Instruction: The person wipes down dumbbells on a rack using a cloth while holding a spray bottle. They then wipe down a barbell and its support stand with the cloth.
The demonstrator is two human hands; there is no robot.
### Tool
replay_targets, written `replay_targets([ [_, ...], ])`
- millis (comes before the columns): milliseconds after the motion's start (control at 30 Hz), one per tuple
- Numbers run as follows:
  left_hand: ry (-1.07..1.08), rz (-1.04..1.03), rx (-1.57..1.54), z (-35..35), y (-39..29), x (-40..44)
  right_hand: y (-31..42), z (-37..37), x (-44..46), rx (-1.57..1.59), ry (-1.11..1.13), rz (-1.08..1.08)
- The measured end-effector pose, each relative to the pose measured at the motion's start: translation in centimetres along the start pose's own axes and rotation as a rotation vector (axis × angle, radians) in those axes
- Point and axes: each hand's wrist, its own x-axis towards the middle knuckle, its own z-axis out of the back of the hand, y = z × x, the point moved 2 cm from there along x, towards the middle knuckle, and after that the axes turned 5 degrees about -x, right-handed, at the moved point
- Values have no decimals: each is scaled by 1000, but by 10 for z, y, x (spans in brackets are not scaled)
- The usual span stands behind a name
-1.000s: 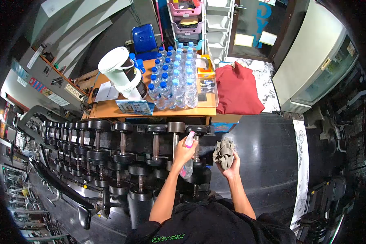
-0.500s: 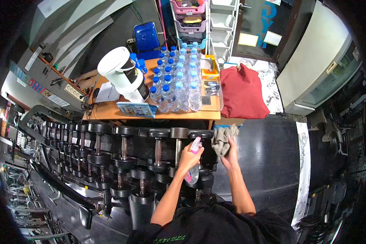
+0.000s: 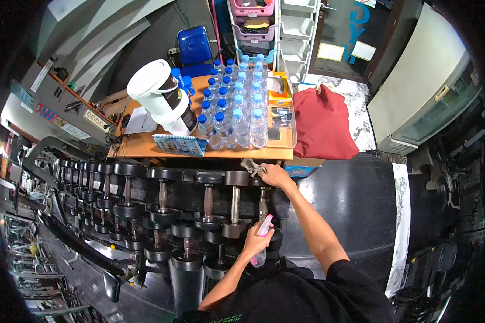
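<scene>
My left hand (image 3: pixel 256 242) is wrapped round a clear spray bottle (image 3: pixel 259 259) with a pink-and-white spray head, held low in front of my body. My right hand (image 3: pixel 275 175) is stretched forward, gripping a crumpled grey cloth (image 3: pixel 250 166) at the far head of the rightmost dumbbell (image 3: pixel 263 203) on the rack. How firmly the cloth presses on it, I cannot tell. Beside that dumbbell lies another with a shiny metal handle (image 3: pixel 235 204). Further left, a black-headed dumbbell (image 3: pixel 208 202) rests in the same upper row.
Behind the rack stands a wooden desk (image 3: pixel 231 154) with several water bottles (image 3: pixel 221 124), white tubs (image 3: pixel 161 91) and a desk calendar (image 3: pixel 180 145). A dark red cloth (image 3: pixel 324 126) lies right of the desk. A fridge (image 3: pixel 415 86) stands at the far right.
My right hand has moved forward and left with the cloth, from beside the rack to the rightmost dumbbell's far end. My left hand has lowered toward my body with the spray bottle.
</scene>
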Motion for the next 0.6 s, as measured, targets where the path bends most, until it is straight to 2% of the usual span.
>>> replay_targets([
  [33, 22, 7, 12, 1, 0, 0, -7, -8, 10, 13, 112, -56],
  [67, 43, 15, 24, 3, 0, 1, -13, -16, 17, 15, 110, -56],
  [133, 51, 16, 20, 4, -4, 0, -11, -15, 22, 199, -103, -31],
  [200, 55, 20, 15, 5, -4, 0, -1, -14, 14, -19, 119, 100],
  [300, 46, 49, -13, 4, 0, 0, 13, 0, -2, -73, 64, 156],
  [400, 41, 116, -102, 4, 7, 1, 22, 14, -24, -76, 154, 275],
  [467, 22, 109, -129, 4, 7, 2, 17, 6, -41, 89, -228, 634],
  [533, 30, 108, -148, 6, 11, 4, 10, -3, -56, 25, -287, 619],
  [600, 42, 111, -168, 5, 12, 4, 3, -10, -71, -105, -513, 678],
])
